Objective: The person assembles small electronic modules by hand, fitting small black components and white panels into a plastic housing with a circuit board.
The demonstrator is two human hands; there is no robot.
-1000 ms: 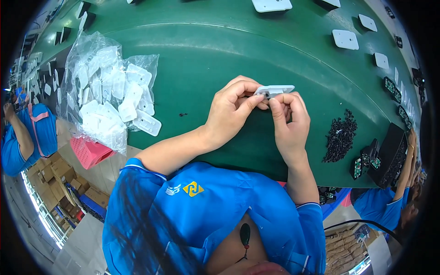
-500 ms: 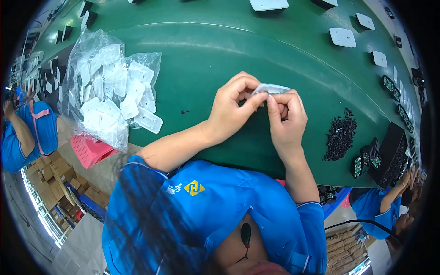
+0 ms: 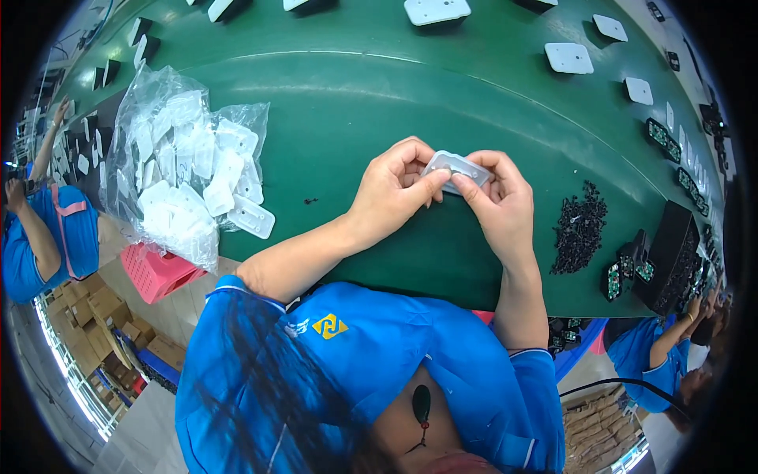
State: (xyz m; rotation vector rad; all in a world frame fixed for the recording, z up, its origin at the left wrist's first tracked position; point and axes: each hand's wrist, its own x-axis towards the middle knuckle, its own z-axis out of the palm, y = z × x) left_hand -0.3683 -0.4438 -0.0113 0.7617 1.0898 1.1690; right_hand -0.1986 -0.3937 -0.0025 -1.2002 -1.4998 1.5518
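Note:
Between both hands, above the green tabletop [image 3: 332,130], is a translucent white plastic cover [image 3: 460,164] with small raised features on the face turned toward me. My left hand [image 3: 399,178] grips its left end, thumb on the face and fingers curled behind. At the opposite end my right hand [image 3: 499,196] holds it the same way, its thumb pressing near the lower edge. Whether a small part sits under the thumbs is hidden. To the right of my right hand lies a heap of small black parts [image 3: 578,229].
An open clear bag [image 3: 170,150] of white covers [image 3: 253,216] lies at left. A black bin [image 3: 669,257] and circuit boards [image 3: 613,280] stand at right. White-topped housings [image 3: 568,58] line the far side. A pink basket [image 3: 154,272] is below the table. People work at both sides.
The cover has tipped so its face shows toward me, and both thumbs now lie on it. My hands have shifted slightly nearer. The whole view has moved a little.

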